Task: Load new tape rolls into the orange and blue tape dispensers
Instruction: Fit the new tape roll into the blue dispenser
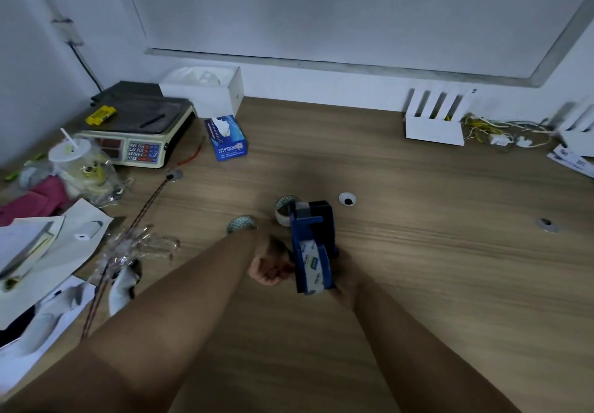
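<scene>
The blue tape dispenser is held upright just above the wooden desk, in the middle of the head view. A white tape roll with blue labels sits in its lower part. My left hand is curled into a fist against the dispenser's left side, gripping its edge. My right hand is mostly hidden behind the dispenser's lower end and holds it from below. Two more tape rolls lie on the desk behind: one by my left wrist, one just behind the dispenser. No orange dispenser is in view.
At the left stand a weighing scale, a lidded cup, papers and crumpled clear wrap. A blue tissue pack and a white box are behind. White routers with cables line the back right. A cable grommet lies nearby.
</scene>
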